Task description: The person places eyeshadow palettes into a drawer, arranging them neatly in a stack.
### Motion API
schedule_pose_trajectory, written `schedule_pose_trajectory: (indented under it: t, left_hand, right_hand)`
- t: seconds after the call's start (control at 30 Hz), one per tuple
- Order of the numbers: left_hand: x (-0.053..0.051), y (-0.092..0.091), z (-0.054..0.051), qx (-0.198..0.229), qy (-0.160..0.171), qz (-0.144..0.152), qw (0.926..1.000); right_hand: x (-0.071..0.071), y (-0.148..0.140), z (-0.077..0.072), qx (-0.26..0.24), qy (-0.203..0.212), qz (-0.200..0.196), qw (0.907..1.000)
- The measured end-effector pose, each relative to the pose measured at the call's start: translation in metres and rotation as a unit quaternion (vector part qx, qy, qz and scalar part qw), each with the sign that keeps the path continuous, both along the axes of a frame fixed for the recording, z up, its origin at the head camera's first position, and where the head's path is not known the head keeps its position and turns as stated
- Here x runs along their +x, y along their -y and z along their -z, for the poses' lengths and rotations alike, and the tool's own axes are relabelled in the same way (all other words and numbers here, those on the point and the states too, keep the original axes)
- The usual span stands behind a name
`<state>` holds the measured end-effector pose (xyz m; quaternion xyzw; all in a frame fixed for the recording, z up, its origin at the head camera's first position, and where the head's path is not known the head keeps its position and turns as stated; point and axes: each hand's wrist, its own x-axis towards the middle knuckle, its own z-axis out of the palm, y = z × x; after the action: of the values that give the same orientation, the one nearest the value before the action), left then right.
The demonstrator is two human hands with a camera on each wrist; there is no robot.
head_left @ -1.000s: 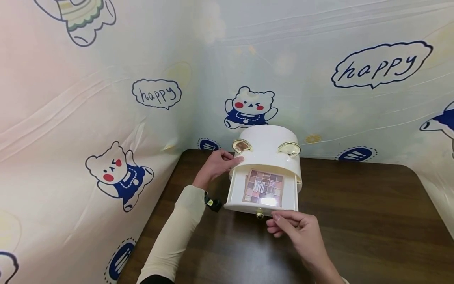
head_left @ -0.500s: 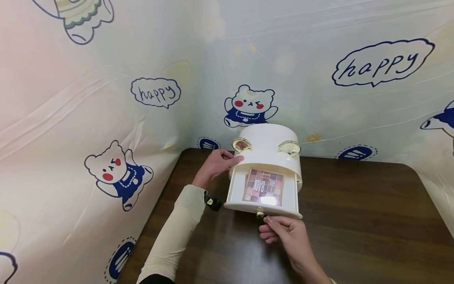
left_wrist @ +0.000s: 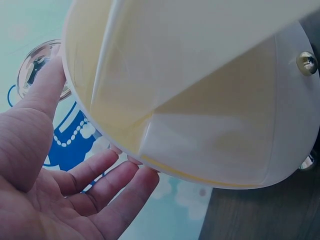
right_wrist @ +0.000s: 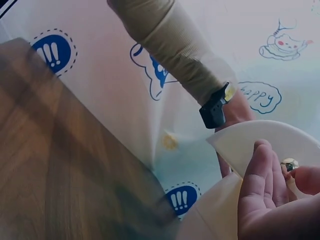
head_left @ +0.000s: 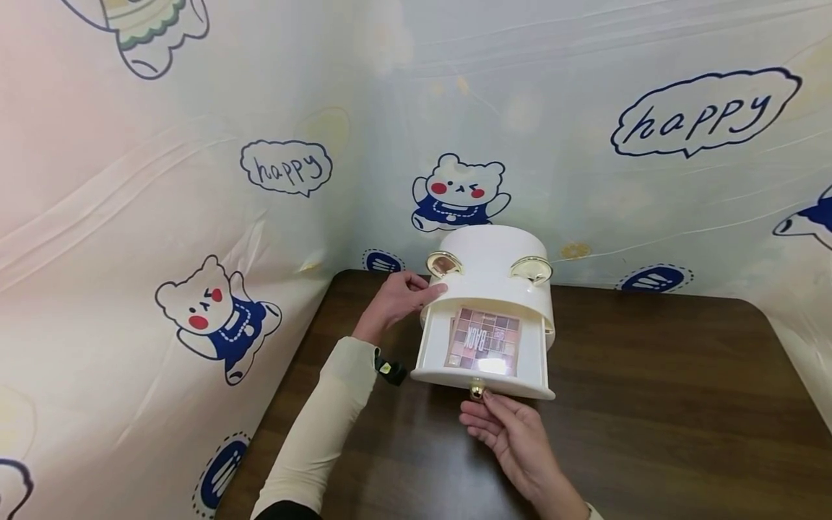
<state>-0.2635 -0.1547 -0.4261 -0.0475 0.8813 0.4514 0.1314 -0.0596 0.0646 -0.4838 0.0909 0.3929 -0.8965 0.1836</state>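
Observation:
A white rounded storage box (head_left: pixel 492 245) with two gold-rimmed ovals on top stands near the back of the table. Its drawer (head_left: pixel 429 357) is pulled out toward me. Inside lies a makeup palette (head_left: pixel 486 339) with a printed grid of coloured squares; the edge of a second flat item shows beneath it. My left hand (head_left: pixel 398 300) rests on the box's left side, thumb toward the front and fingers along the wall, as the left wrist view shows. My right hand (head_left: pixel 513 440) pinches the drawer's small gold knob (right_wrist: pixel 289 163) between thumb and forefinger, the other fingers extended.
The dark wooden table (head_left: pixel 650 404) extends to the right and front of the box. A printed cloth backdrop (head_left: pixel 572 180) hangs close behind and to the left. A black wrist camera (head_left: pixel 392 373) sits by the left forearm, near the drawer's left corner.
My right hand has moved left from the drawer front's right part to its knob. The drawer remains pulled out and the left hand stays in place.

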Motion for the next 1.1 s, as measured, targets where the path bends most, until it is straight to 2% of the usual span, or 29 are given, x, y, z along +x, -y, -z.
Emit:
schedule_pose_trajectory:
  t: [0.23,0.73,0.9,1.1]
  left_hand:
    - [0.000,-0.001,-0.001,-0.001,-0.001,0.001,1.0000]
    - [-0.002,-0.001,-0.002,0.015,0.005,0.013,0.9998]
    - [-0.002,-0.002,-0.003,0.007,0.010,0.004,0.9999]
    - [-0.001,-0.002,-0.004,0.004,0.016,-0.001,0.9999]
  right_hand:
    - [0.000,0.000,0.000,-0.022,0.012,0.000,0.9997]
    - [-0.006,0.001,-0.008,-0.032,0.029,-0.003,0.9991]
    - [-0.010,0.003,-0.011,-0.045,0.022,0.002,0.9987]
    - [-0.014,0.006,-0.014,-0.058,0.036,0.020,0.9975]
